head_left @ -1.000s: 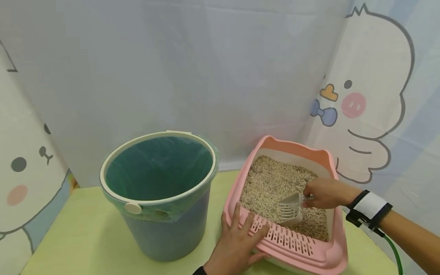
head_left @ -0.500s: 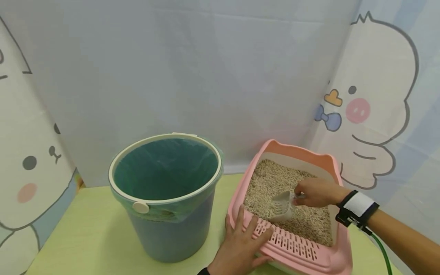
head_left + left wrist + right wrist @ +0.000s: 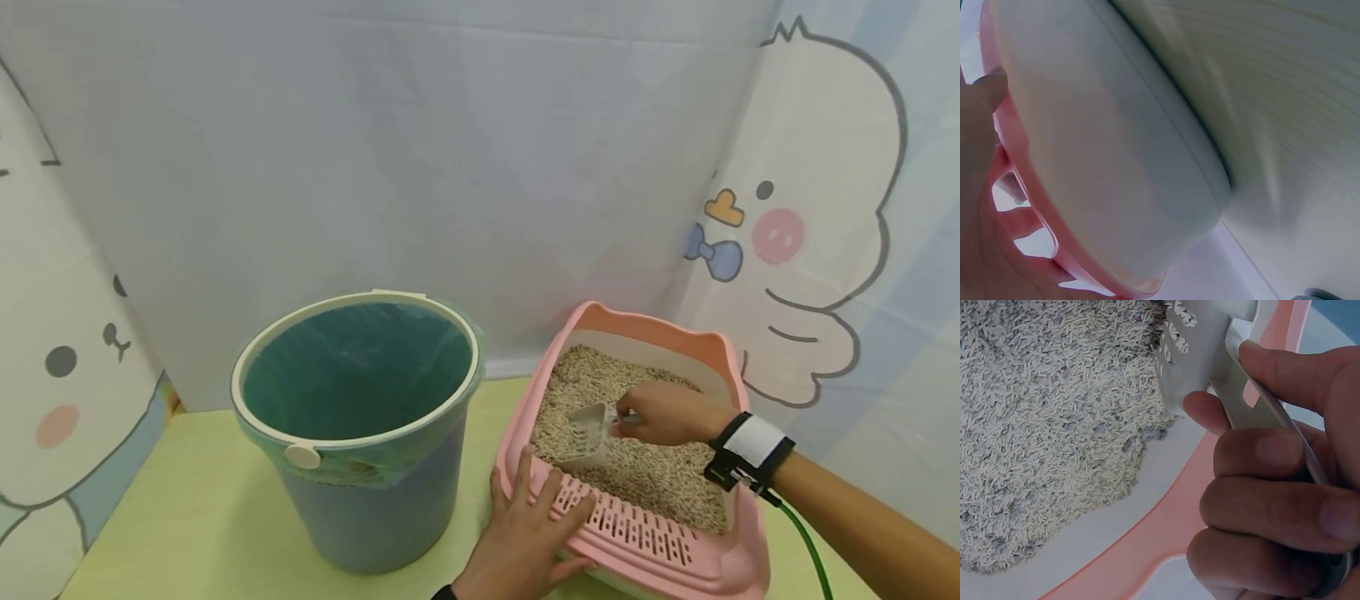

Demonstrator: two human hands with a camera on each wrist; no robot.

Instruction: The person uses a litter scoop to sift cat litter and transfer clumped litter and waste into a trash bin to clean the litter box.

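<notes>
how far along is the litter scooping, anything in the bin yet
Early on. Done: the lined bin stands ready beside the litter box; no scooped litter shows in the part of its liner in view. In hand: the right hand grips the slotted scoop, which is down in the litter, while the left hand rests on the box's slotted rim. Left: lifting a load and tipping it into the bin.
</notes>
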